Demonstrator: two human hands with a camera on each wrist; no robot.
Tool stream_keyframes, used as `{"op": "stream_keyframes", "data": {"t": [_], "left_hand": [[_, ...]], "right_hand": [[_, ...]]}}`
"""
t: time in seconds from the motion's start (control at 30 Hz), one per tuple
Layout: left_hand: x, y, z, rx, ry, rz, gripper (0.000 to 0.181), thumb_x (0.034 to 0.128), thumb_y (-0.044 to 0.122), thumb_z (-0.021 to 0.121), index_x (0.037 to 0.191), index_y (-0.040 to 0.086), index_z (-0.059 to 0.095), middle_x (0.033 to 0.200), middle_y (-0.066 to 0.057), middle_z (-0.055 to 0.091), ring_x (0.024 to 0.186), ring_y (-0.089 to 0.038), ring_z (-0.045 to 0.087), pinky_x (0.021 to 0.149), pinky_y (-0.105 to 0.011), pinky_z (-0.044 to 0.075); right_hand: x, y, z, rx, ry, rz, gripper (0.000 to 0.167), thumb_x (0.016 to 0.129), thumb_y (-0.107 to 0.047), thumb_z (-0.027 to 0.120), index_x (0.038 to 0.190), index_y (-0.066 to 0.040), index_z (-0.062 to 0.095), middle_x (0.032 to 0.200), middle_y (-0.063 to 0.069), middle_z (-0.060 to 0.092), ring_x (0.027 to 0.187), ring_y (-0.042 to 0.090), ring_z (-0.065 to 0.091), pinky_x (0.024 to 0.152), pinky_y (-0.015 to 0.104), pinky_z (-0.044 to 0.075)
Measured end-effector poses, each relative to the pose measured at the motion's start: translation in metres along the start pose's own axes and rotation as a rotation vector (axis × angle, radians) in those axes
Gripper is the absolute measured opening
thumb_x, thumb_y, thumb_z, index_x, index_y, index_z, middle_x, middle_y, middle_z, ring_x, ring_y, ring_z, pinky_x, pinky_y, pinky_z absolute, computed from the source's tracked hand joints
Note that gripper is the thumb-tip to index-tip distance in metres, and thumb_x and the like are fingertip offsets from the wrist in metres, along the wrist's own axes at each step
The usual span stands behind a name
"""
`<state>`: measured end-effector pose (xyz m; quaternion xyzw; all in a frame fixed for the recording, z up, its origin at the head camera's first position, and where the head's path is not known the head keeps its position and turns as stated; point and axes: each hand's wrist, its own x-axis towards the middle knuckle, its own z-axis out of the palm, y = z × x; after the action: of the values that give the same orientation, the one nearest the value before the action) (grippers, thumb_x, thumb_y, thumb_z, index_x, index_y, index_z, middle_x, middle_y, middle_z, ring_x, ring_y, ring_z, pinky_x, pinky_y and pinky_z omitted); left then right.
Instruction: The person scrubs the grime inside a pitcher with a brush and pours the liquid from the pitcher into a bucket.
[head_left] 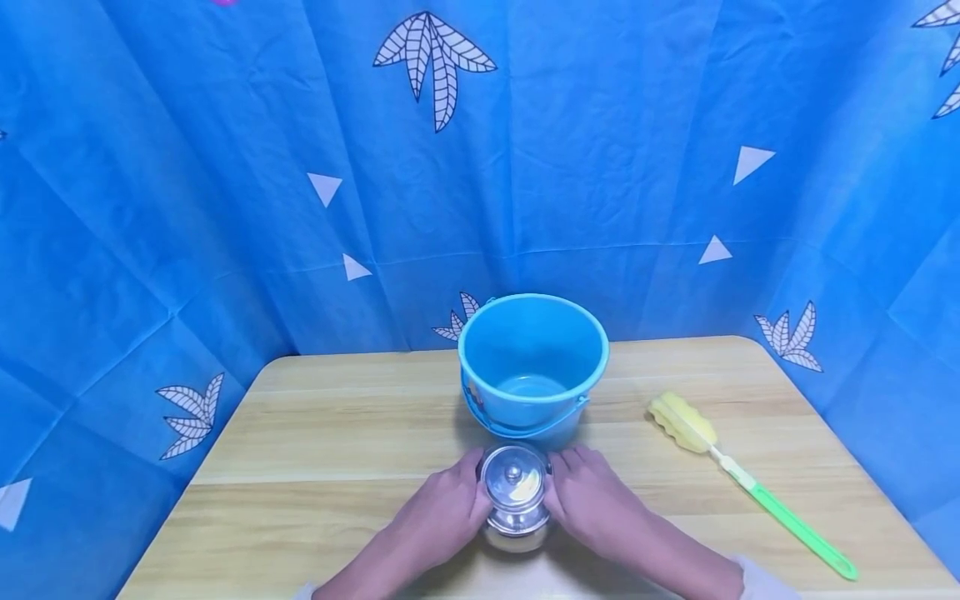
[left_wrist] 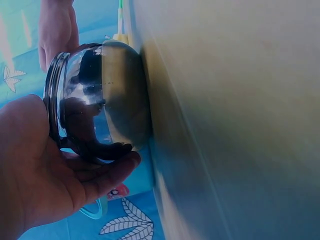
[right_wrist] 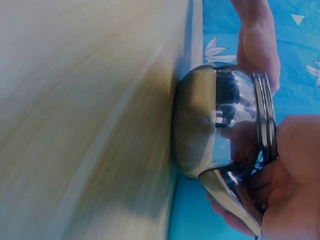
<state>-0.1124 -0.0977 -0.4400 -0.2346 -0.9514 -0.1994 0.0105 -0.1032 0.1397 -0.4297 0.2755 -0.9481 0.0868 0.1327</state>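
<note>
A shiny stainless steel teapot (head_left: 517,542) with a knobbed lid (head_left: 513,477) stands at the front middle of the table, its base at the tabletop. My left hand (head_left: 448,510) grips its handle side; in the left wrist view, the fingers curl by the dark handle (left_wrist: 102,150) and the thumb lies at the lid's rim. On the opposite side, my right hand (head_left: 596,502) holds the pot around the spout (right_wrist: 227,195), with the thumb near the rim. The inside of the teapot is hidden.
Just behind the teapot stands a light blue bucket (head_left: 534,400) with its handle hanging down in front. To the right lies a brush with a yellow sponge head (head_left: 681,422) and a green handle (head_left: 802,529). A blue patterned cloth (head_left: 570,150) surrounds the wooden table (head_left: 337,433).
</note>
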Motion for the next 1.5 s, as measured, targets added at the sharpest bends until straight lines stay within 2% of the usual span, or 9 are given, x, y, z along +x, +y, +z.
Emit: {"op": "stream_keyframes", "data": {"t": [0.3, 0.7, 1.07, 1.33, 1.5], "left_hand": [[0.0023, 0.0018, 0.0014, 0.005, -0.004, 0.006, 0.055, 0.1046, 0.030, 0.046, 0.145, -0.008, 0.050, 0.134, -0.021, 0.069, 0.119, -0.029, 0.072, 0.098, -0.043, 0.061], [0.0038, 0.0017, 0.0014, -0.002, -0.012, -0.005, 0.058, 0.1056, 0.032, 0.044, 0.146, -0.010, 0.048, 0.137, -0.024, 0.066, 0.122, -0.033, 0.070, 0.101, -0.044, 0.059], [0.0049, 0.0025, 0.0005, -0.023, -0.030, -0.007, 0.059, 0.1037, 0.030, 0.045, 0.146, -0.011, 0.048, 0.137, -0.025, 0.066, 0.122, -0.033, 0.070, 0.101, -0.044, 0.060], [0.0062, 0.0027, 0.0007, -0.027, -0.042, -0.025, 0.059, 0.1040, 0.031, 0.044, 0.147, -0.010, 0.046, 0.139, -0.025, 0.065, 0.125, -0.033, 0.068, 0.102, -0.044, 0.059], [0.0078, 0.0028, -0.0002, -0.024, -0.050, -0.020, 0.059, 0.1045, 0.031, 0.043, 0.147, -0.010, 0.047, 0.140, -0.025, 0.064, 0.125, -0.033, 0.068, 0.103, -0.044, 0.058]], "right_hand": [[-0.0016, 0.0034, 0.0003, -0.005, -0.018, -0.002, 0.024, 0.103, -0.024, 0.052, 0.089, -0.009, 0.063, 0.076, -0.005, 0.048, 0.076, 0.010, 0.043, 0.072, 0.031, 0.046], [-0.0015, 0.0045, -0.0002, 0.020, 0.002, -0.010, 0.021, 0.103, -0.022, 0.053, 0.087, -0.012, 0.061, 0.075, -0.006, 0.046, 0.075, 0.009, 0.041, 0.069, 0.029, 0.043], [-0.0022, 0.0056, -0.0010, 0.083, -0.026, 0.023, 0.024, 0.105, -0.024, 0.051, 0.099, -0.007, 0.068, 0.081, -0.006, 0.053, 0.081, 0.009, 0.047, 0.076, 0.034, 0.049], [-0.0027, 0.0069, 0.0001, 0.067, 0.008, 0.002, 0.022, 0.104, -0.022, 0.053, 0.096, -0.008, 0.067, 0.079, -0.006, 0.053, 0.080, 0.009, 0.048, 0.074, 0.033, 0.049], [-0.0020, 0.0074, -0.0013, 0.071, 0.004, 0.007, 0.024, 0.105, -0.023, 0.052, 0.099, -0.007, 0.068, 0.081, -0.005, 0.055, 0.082, 0.010, 0.050, 0.076, 0.034, 0.051]]}}
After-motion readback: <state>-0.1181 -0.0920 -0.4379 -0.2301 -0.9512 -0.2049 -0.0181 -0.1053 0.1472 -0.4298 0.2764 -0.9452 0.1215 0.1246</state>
